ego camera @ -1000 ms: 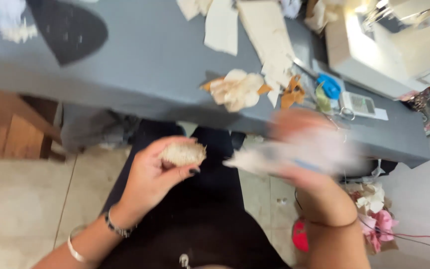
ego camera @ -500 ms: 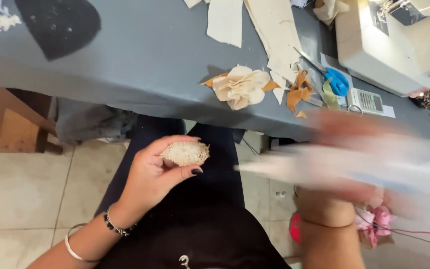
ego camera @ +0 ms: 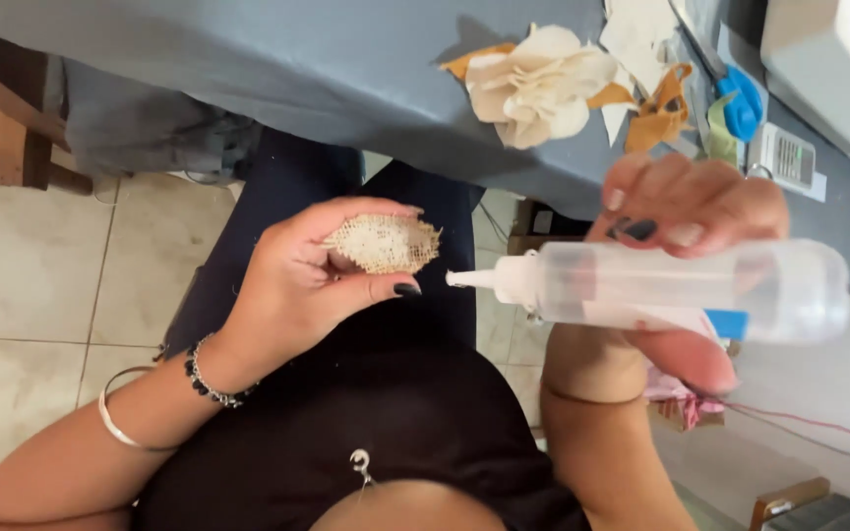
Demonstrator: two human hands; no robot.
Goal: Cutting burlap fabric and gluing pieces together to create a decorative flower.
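With the left hand [ego camera: 297, 285] pinching the small burlap piece [ego camera: 384, 244] over the lap, near the grey table [ego camera: 277, 69], the right hand [ego camera: 686, 211], wrapped around the clear glue bottle [ego camera: 661, 290], does best easing its nozzle just beside the burlap's right edge and squeezing gently.

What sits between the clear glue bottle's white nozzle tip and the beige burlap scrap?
Only the left hand's thumbtip; clear glue bottle and beige burlap scrap don't touch, head view.
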